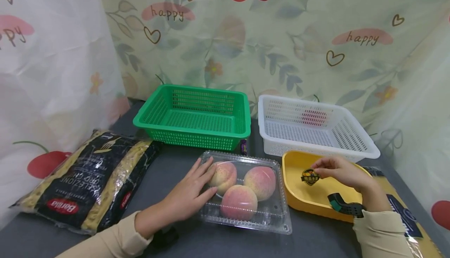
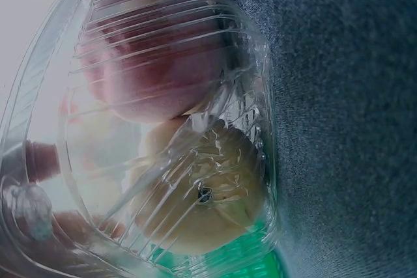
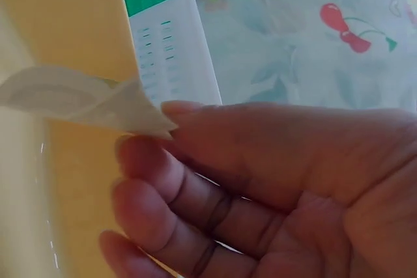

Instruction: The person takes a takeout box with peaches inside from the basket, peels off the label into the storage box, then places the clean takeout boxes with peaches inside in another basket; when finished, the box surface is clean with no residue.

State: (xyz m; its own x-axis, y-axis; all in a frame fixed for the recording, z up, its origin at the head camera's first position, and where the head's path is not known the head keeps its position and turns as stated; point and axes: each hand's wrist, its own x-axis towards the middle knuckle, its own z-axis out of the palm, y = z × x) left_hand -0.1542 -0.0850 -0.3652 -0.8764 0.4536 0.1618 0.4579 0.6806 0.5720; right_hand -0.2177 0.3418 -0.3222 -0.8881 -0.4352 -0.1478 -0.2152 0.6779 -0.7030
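Peaches, three of them (image 1: 242,189), sit inside a closed clear plastic clamshell box (image 1: 277,219) on the grey bench (image 1: 175,164), near its front edge. Our left hand (image 1: 191,193) rests flat on the left part of the lid, fingers straight and spread, pressing on the plastic over the nearest peach. In the left wrist view we see the ribbed clamshell box (image 2: 254,96) from the side, with a reddish peach (image 2: 156,69) above a yellower one (image 2: 215,187); the bench cloth (image 2: 345,122) fills the right side of that view.

Our right hand (image 1: 339,170) is held over the yellow tray (image 1: 293,184), which stands just to the right of the box. Thumb and forefinger pinch a small dark sticker (image 1: 310,177) by its edge; the sticker hangs above the tray floor. In the right wrist view the sticker (image 3: 85,102) shows its pale back, pinched at one corner, with the other fingers (image 3: 169,187) loosely curled below.

Behind the box stands a green basket (image 1: 197,113); a white basket (image 1: 313,127) stands beside it on the right, behind the tray. A bag of pasta (image 1: 91,176) lies on the left of the bench. A patterned curtain (image 1: 281,47) hangs behind everything.
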